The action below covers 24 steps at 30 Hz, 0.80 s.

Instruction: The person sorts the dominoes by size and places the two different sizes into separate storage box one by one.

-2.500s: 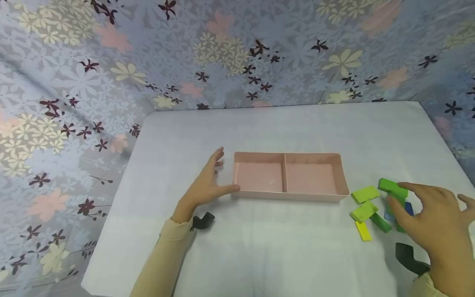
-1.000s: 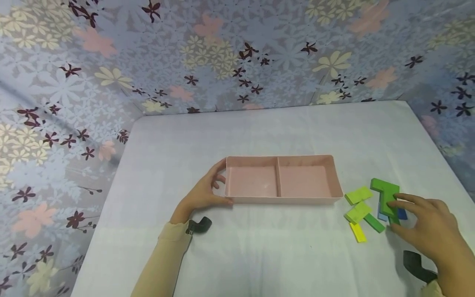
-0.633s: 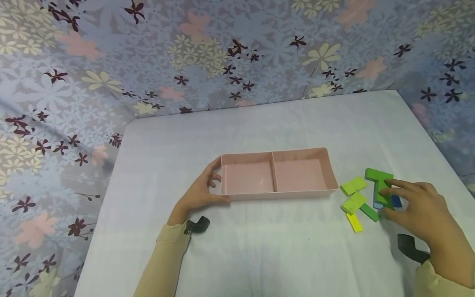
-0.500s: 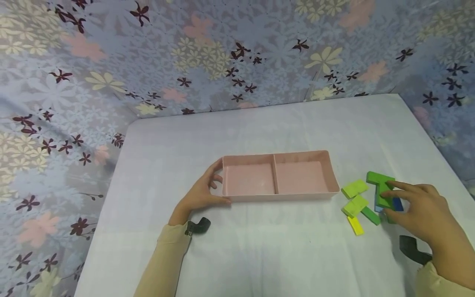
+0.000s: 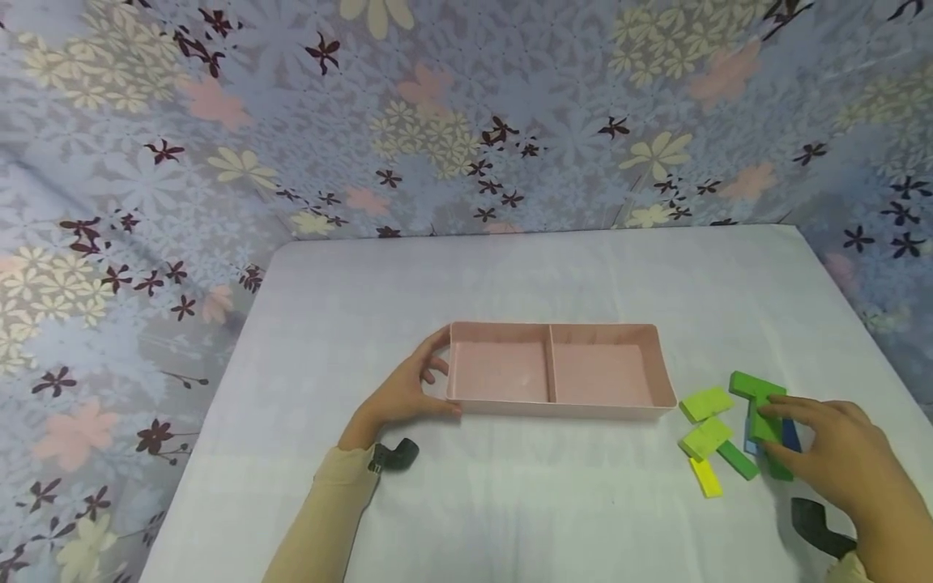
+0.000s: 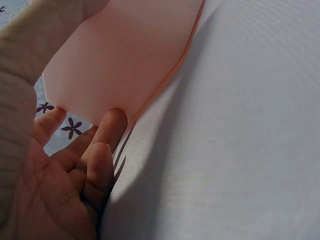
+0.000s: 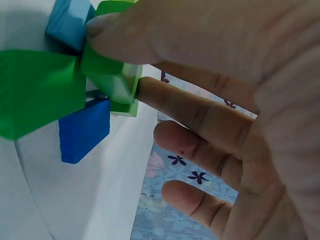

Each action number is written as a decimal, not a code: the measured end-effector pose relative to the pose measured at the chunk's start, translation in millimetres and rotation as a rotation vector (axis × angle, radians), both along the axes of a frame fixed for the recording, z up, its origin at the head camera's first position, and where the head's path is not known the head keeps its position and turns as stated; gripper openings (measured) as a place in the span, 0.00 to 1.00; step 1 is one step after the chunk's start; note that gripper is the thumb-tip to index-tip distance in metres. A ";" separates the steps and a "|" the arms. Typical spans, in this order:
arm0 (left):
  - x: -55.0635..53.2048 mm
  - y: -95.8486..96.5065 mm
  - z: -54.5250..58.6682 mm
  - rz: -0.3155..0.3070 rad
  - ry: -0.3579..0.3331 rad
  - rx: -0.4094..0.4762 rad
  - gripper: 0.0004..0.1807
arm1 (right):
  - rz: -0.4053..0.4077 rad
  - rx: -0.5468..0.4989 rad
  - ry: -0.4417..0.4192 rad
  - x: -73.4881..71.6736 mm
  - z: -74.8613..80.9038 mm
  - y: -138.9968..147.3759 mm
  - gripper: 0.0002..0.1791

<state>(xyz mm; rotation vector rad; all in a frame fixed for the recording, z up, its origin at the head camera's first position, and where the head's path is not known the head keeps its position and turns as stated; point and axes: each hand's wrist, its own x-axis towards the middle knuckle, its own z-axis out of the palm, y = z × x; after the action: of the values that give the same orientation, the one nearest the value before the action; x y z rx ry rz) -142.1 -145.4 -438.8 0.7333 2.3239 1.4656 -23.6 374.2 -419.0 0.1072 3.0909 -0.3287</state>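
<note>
A pink box [image 5: 561, 410] with two compartments, both bare inside, lies mid-table. My left hand [image 5: 401, 393] holds its left end, thumb at the near corner and fingers along the end wall, as the left wrist view [image 6: 75, 175] also shows. Over at the right, my right hand [image 5: 838, 453] pinches a green block [image 5: 767, 425] between thumb and index finger. That block rests on a pile, its far end meeting another green block [image 5: 751, 383]. Beneath it show a dark blue block [image 7: 85, 131], a light blue block [image 7: 70, 22] and a green block [image 7: 45, 90].
Left of the pile lie two lime-green blocks [image 5: 705, 439], a yellow block [image 5: 705, 478] and a dark green block [image 5: 738, 460]. The white-covered table [image 5: 539, 494] meets flower-patterned cloth [image 5: 452, 146] behind and at the sides.
My left hand has closed onto the box's left end, from just beside it. My right hand has come in from above the pile and now pinches the green block. The head view has shifted slightly.
</note>
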 end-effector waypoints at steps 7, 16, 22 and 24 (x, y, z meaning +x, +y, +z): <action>-1.1 -1.8 -15.1 0.013 0.010 0.014 0.66 | -0.011 -0.021 -0.017 -0.8 0.8 0.2 0.30; -10.9 -5.8 -34.5 -0.003 0.012 -0.001 0.68 | -0.029 -0.046 -0.002 1.1 7.2 -1.6 0.29; -4.7 -3.0 -25.1 -0.004 0.018 0.012 0.66 | 0.086 -0.074 0.129 -8.4 17.1 -9.5 0.26; -0.9 -1.4 -16.1 -0.011 0.013 0.021 0.65 | 0.115 -0.077 0.157 -11.7 19.8 -12.8 0.26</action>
<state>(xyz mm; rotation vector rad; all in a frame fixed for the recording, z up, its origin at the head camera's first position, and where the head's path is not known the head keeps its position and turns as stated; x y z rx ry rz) -143.0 -146.8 -454.9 0.7621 2.3134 1.4871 -35.3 361.3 -399.2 -0.1030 3.2151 -0.4717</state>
